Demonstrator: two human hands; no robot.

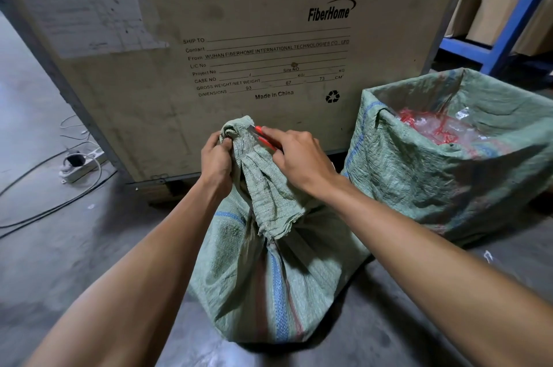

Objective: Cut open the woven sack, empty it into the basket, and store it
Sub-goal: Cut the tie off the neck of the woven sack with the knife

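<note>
A full green woven sack (pixel 269 277) with blue and red stripes stands on the floor in front of me, its neck bunched and tied. My left hand (pixel 216 158) grips the top of the gathered neck and holds it upright. My right hand (pixel 299 157) holds a red utility knife (pixel 259 134) with its blade against the neck fabric just below the top. To the right stands the basket (pixel 449 175), lined with another green woven sack, with clear plastic packets and red pieces inside.
A large cardboard crate (pixel 254 52) printed FiberHome stands right behind the sack. A white power strip (pixel 79 164) with cables lies on the concrete floor at left. Blue shelving (pixel 508 25) with cardboard boxes is at the upper right.
</note>
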